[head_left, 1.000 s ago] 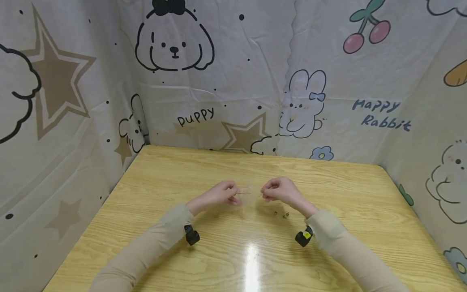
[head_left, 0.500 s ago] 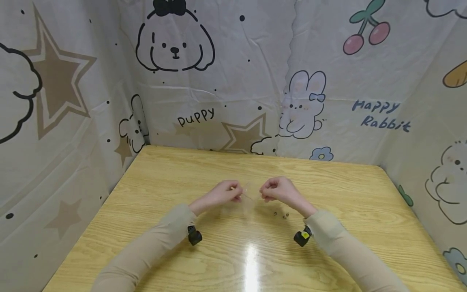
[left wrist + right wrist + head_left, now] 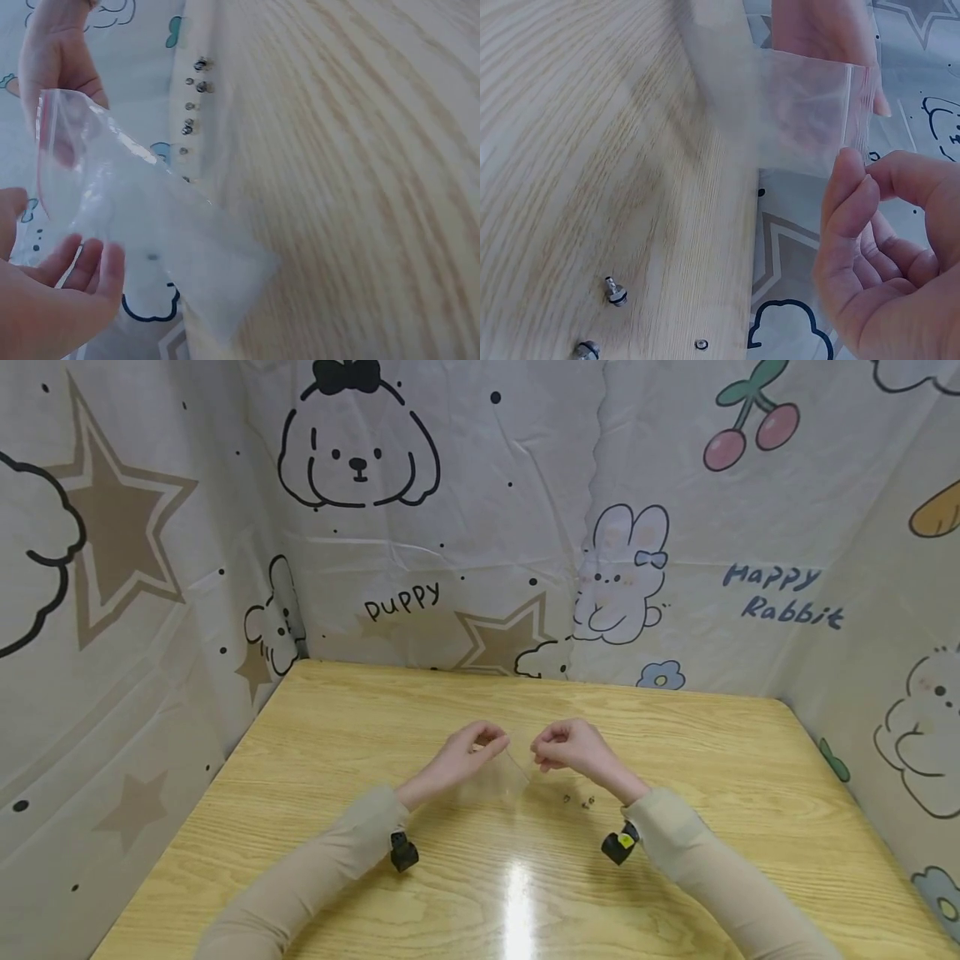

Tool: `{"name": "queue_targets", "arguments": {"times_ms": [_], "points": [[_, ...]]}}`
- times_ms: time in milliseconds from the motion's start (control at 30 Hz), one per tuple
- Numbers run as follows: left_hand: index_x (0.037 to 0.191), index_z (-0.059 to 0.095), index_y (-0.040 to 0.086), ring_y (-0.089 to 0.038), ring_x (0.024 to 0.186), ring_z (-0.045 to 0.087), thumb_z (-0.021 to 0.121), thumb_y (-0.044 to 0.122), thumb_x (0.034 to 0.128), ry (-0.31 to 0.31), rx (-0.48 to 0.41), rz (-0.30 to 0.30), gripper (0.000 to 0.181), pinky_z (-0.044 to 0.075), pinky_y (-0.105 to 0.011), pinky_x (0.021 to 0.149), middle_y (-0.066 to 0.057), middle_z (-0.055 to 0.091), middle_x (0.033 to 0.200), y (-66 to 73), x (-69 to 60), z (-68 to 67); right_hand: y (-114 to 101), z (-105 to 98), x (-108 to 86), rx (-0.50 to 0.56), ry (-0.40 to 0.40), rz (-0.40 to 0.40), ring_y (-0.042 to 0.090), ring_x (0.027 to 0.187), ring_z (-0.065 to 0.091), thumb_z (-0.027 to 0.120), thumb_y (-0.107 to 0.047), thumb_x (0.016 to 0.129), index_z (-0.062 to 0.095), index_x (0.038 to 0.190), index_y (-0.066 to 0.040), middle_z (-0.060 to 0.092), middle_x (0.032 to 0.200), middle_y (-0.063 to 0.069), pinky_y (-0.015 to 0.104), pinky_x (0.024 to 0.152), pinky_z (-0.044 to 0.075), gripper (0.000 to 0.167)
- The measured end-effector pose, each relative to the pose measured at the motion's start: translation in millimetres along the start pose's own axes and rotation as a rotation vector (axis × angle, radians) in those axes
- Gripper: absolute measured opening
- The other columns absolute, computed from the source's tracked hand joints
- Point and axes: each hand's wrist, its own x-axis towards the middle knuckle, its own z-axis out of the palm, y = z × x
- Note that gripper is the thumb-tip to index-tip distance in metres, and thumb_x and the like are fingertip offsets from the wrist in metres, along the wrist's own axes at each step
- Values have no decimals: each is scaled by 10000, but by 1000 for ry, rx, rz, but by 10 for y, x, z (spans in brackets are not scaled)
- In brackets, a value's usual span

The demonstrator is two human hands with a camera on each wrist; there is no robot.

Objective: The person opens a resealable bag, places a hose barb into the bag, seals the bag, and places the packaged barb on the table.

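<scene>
A clear zip bag with a red-edged mouth point(image 3: 491, 781) point(image 3: 217, 262) point(image 3: 802, 112) hangs between the hands. My right hand point(image 3: 577, 752) point(image 3: 885, 262) pinches a corner at its mouth between thumb and index finger, the other fingers curled loosely. My left hand point(image 3: 457, 760) point(image 3: 60, 300) is beside the mouth, its fingers slightly bent and spread; whether they touch the plastic is unclear. Through the bag, part of the left hand point(image 3: 825, 45) shows in the right wrist view. Small metal fittings point(image 3: 587, 802) point(image 3: 616, 292) lie on the table near the right hand.
The wooden table point(image 3: 375, 710) has a light reflection near its front. Behind and beside it hangs a printed cloth point(image 3: 480, 527). Each wrist wears a black camera point(image 3: 403, 852), seen below the cuffs.
My left hand has moved slightly right and away from me, closer to the right hand, its thumb and fingers shifting. The bag's mouth has tilted downward to the right. The right hand has barely moved.
</scene>
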Motion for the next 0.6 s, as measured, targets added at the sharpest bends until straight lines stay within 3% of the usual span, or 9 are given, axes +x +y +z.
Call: {"name": "queue_targets", "arguments": {"times_ms": [167,300,467,600], "points": [[1516,333,29,-322,1421,389,678,429,928,-43,126,37,790,375,-509,1174,-137,427,1517,-52,-20,46,-2,7,7,0,-2,1,106,712,704,630,-129,951,678,1072,103,746,853,87,444,854,617,266],[1584,103,25,-359,1506,232,813,431,802,-96,233,60,1131,264,-558,1226,-154,269,1620,-48,-37,117,-11,12,7,-3,-4,-6,101,710,707,635,-127,945,675,1073,107,745,842,80,441,855,616,270],[1594,2,63,-346,1543,128,863,433,740,-106,291,69,1268,198,-560,1249,-140,117,1672,-36,-46,186,-46,21,-1,-2,-12,-5,94,710,706,642,-131,941,668,1087,110,744,836,68,437,864,613,283],[1595,-12,74,-343,1545,130,887,452,697,-95,306,80,1326,194,-561,1249,-131,94,1677,-52,-35,223,-63,22,-6,-5,-19,-9,90,709,706,635,-133,949,669,1090,110,746,845,78,447,874,609,283]]}}
